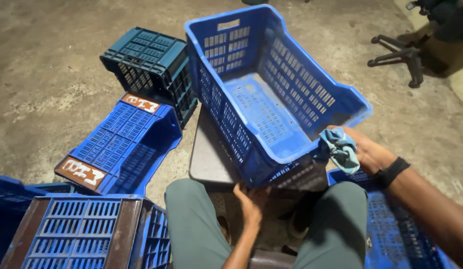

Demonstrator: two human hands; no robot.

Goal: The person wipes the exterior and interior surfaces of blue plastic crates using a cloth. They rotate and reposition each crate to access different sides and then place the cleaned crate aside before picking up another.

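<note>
- Wiping step by the look of it: big blue crate (271, 94) tipped up on a small grey desk (207, 154) between the knees, open side facing up and away.
- Left hand (251, 201) under the crate's near bottom edge, fingers (241, 190) curled up against it, propping it.
- Right hand (367, 152) at the near right corner, fingers closed around a bunched light-blue cloth (339, 149), cloth touching the rim.
- Crate inside lies just beyond and left of the right fingers.
- Next move probably calls for a steady prop from below while the cloth works along rim or wall.
- More crates on the floor (52, 74): teal one (147, 65), flipped blue one (122, 144), both well left of the left fingers.
</note>
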